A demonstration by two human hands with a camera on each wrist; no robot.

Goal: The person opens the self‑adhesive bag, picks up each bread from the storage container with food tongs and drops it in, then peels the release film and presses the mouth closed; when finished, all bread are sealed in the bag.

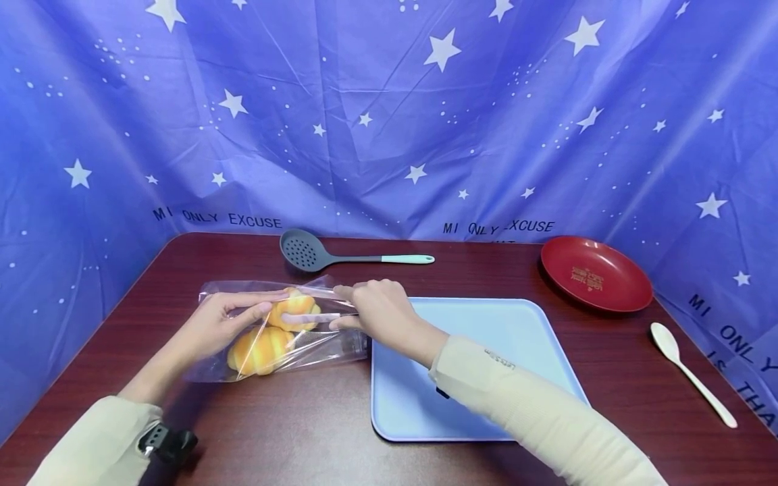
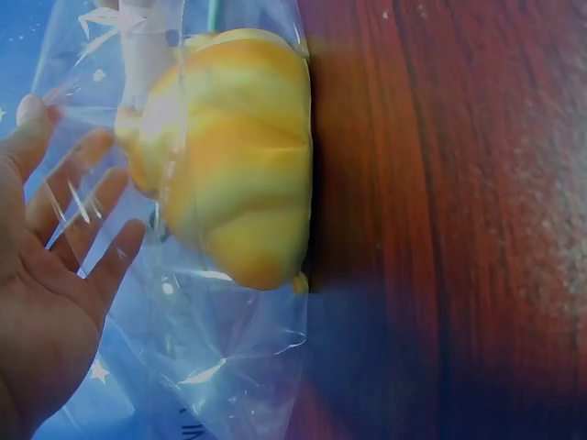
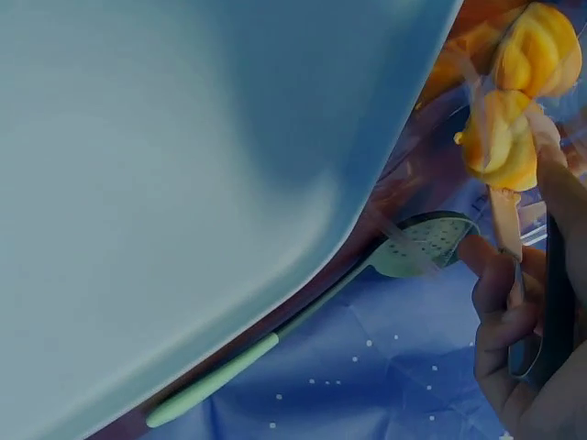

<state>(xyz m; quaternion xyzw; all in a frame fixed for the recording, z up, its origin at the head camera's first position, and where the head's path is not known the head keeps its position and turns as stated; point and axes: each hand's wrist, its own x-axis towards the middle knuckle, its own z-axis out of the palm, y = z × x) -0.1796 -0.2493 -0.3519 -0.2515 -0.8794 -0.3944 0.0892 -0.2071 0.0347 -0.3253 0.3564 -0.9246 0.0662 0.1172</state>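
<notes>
A clear plastic bag (image 1: 334,349) lies left of centre with two golden croissant-shaped rolls in it. One roll (image 1: 260,351) is nearer me; the other roll (image 1: 302,309) sits behind it. My right hand (image 1: 385,314) grips tongs (image 1: 311,318), whose pale tips reach into the bag at either side of the farther roll. In the right wrist view, the tongs (image 3: 506,225) meet that roll (image 3: 500,142). My left hand (image 1: 221,320) is at the bag's left side, thumb and fingers extended. The left wrist view shows its fingers (image 2: 110,257) loosely spread against the plastic.
A light blue tray (image 1: 474,317) lies right of the bag, under my right forearm. Behind the bag is a grey slotted skimmer (image 1: 349,258) with a mint handle. A red plate (image 1: 614,277) and a white spoon (image 1: 693,378) lie at the right. A blue starred curtain (image 1: 377,155) hangs behind.
</notes>
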